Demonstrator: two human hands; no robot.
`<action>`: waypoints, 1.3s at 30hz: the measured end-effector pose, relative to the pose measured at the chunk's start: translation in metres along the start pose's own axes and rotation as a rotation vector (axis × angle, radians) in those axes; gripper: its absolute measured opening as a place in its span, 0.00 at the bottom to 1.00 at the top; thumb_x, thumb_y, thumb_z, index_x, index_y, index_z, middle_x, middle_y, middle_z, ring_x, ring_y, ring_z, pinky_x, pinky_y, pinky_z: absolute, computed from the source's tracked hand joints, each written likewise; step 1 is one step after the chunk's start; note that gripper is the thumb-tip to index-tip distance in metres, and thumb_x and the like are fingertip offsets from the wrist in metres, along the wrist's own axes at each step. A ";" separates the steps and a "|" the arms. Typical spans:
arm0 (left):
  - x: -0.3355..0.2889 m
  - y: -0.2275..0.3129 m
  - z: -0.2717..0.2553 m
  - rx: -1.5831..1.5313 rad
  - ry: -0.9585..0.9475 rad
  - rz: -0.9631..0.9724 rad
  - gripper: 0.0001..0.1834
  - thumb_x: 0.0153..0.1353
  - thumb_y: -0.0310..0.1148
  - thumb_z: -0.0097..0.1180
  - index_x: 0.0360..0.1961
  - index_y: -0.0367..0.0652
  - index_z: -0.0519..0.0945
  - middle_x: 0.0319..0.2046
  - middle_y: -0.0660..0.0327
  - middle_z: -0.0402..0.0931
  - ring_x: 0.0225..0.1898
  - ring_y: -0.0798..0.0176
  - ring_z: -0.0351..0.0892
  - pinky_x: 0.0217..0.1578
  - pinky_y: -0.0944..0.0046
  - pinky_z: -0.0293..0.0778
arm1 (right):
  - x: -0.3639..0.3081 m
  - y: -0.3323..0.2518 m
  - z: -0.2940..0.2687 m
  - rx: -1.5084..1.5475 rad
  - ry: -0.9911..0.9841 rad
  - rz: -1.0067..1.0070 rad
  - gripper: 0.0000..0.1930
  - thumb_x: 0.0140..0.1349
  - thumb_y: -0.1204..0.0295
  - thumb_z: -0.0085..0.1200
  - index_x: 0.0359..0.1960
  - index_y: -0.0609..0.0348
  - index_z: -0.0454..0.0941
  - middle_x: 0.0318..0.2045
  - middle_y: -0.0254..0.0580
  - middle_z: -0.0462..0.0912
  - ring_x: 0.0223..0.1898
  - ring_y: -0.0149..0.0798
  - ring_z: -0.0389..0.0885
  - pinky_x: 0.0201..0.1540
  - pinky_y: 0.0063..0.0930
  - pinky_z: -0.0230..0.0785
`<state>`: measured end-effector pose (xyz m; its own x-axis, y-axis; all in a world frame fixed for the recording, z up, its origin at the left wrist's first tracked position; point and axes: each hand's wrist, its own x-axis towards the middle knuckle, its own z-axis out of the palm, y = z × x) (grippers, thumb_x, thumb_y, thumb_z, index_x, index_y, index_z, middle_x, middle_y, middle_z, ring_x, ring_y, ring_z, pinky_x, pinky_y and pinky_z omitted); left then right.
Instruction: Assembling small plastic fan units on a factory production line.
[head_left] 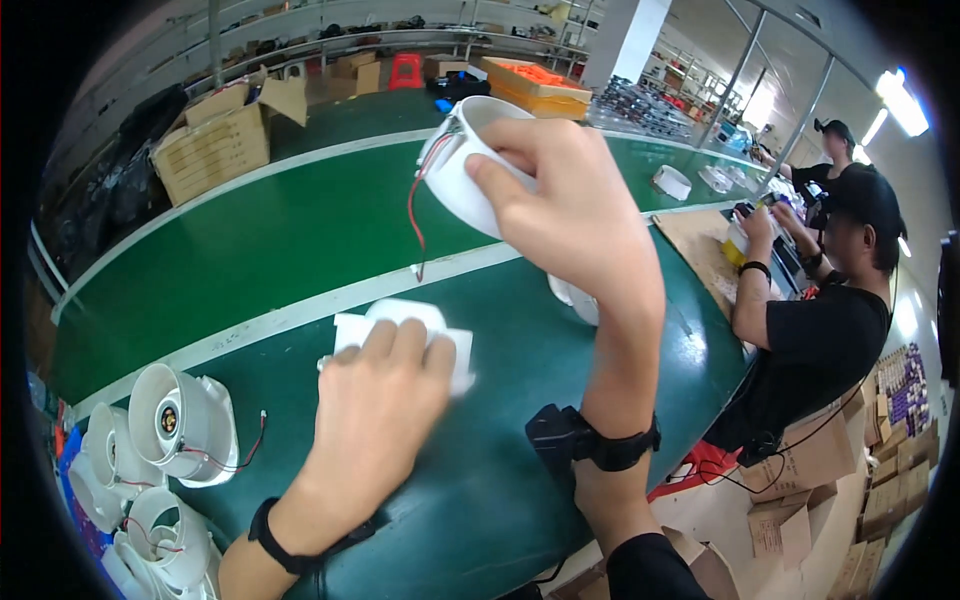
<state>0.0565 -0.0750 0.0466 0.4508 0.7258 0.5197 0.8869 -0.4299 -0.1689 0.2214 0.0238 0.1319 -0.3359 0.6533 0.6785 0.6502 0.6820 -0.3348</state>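
Note:
My right hand (pixel 575 190) is raised over the far rail of the bench. Its thumb and fingers pinch the wall of a white round plastic housing (pixel 455 195), tilted, with thin red and black wires dangling from its left side. Lower and to the left, my left hand (pixel 385 400) curls its fingers over a white flat-sided plastic part (pixel 405 312) at the green bench top (pixel 480 470). My fingers cover much of that part. Behind my right forearm, another white piece (pixel 573 298) is partly hidden.
Several white round housings (pixel 185 425) with red wires crowd the bench's left end. Beyond the pale rail (pixel 250 335) runs a green conveyor belt (pixel 240 260), with a cardboard box (pixel 215 140) behind it. Co-workers (pixel 830 290) work at the right, and cartons (pixel 800 470) lie below.

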 end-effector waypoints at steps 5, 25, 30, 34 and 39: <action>-0.022 0.036 -0.012 0.048 -0.197 0.023 0.03 0.42 0.28 0.60 0.19 0.46 0.77 0.21 0.63 0.71 0.26 0.64 0.79 0.21 0.66 0.72 | -0.001 -0.001 0.001 0.037 0.003 0.007 0.11 0.59 0.71 0.55 0.33 0.70 0.79 0.22 0.59 0.77 0.23 0.54 0.74 0.31 0.37 0.68; 0.005 -0.049 -0.048 -0.632 -0.226 -0.101 0.08 0.55 0.34 0.63 0.30 0.40 0.84 0.22 0.54 0.82 0.25 0.56 0.84 0.27 0.60 0.76 | 0.008 0.017 0.031 0.720 -0.312 0.082 0.11 0.67 0.72 0.54 0.44 0.69 0.79 0.31 0.35 0.82 0.32 0.25 0.75 0.35 0.26 0.70; 0.044 -0.108 -0.055 -0.926 0.374 -0.418 0.12 0.61 0.33 0.63 0.40 0.35 0.80 0.37 0.63 0.81 0.41 0.73 0.77 0.40 0.69 0.75 | 0.008 0.007 0.042 0.913 -0.365 0.044 0.12 0.69 0.74 0.53 0.50 0.69 0.75 0.36 0.36 0.84 0.37 0.24 0.78 0.39 0.21 0.72; 0.049 -0.134 -0.026 -0.920 0.443 -0.404 0.26 0.64 0.40 0.59 0.59 0.39 0.71 0.53 0.54 0.73 0.55 0.63 0.71 0.53 0.62 0.71 | 0.003 -0.009 0.040 0.958 -0.386 0.008 0.13 0.68 0.76 0.54 0.52 0.69 0.74 0.38 0.39 0.84 0.40 0.26 0.79 0.43 0.21 0.71; 0.038 -0.144 -0.014 -1.466 0.173 -0.244 0.43 0.62 0.60 0.50 0.70 0.42 0.61 0.55 0.53 0.69 0.59 0.58 0.68 0.59 0.61 0.63 | 0.004 -0.022 0.039 0.994 -0.485 -0.055 0.16 0.66 0.77 0.54 0.54 0.70 0.71 0.42 0.44 0.84 0.43 0.29 0.80 0.48 0.24 0.71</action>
<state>-0.0555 0.0074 0.1024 0.2004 0.8315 0.5181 0.0028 -0.5293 0.8484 0.1792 0.0240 0.1166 -0.7202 0.5253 0.4533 -0.1378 0.5321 -0.8354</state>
